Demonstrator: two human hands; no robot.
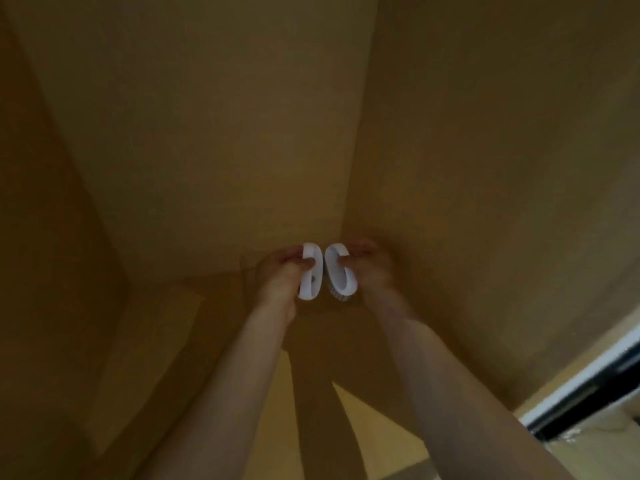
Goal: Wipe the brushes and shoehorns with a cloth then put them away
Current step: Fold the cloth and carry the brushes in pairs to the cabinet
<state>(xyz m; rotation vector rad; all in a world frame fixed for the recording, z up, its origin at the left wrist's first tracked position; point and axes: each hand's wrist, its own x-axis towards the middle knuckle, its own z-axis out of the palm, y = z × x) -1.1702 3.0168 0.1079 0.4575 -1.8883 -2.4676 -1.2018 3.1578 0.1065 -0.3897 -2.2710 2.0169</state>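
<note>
- Cabinet [207, 133]: a dim, tan-walled compartment fills the view. Its back corner runs down to about the centre of the frame. The shelf floor lies at 6 o'clock, lit in patches between the shadows of the forearms.
- Frame [588, 393]: a white and black edge crosses the 4 o'clock corner. It may be a door or rail; the picture does not show which.
- Left hand [277, 275]: reaches deep toward the back corner. Fingers and thumb are curled round the left brush [309, 277], a white looped-handle piece, and hold it upright.
- Right hand [370, 268]: reaches in alongside, at 3 o'clock of the left hand. Fingers are curled round the right brush [341, 273], also white. Bristles appear at its lower end, blurred.
- Brush position: the two brushes stand side by side just below frame centre, very close together. Whether they touch each other or the shelf floor cannot be told.
- Progress, judged: both brushes are at the storage point, so this is the put-away step for them. Wiping of these two is presumed done, but the picture cannot confirm it.
- Remaining, judged: set both brushes down, release both grips. No cloth and no shoehorns are in view, so their status cannot be told.
</note>
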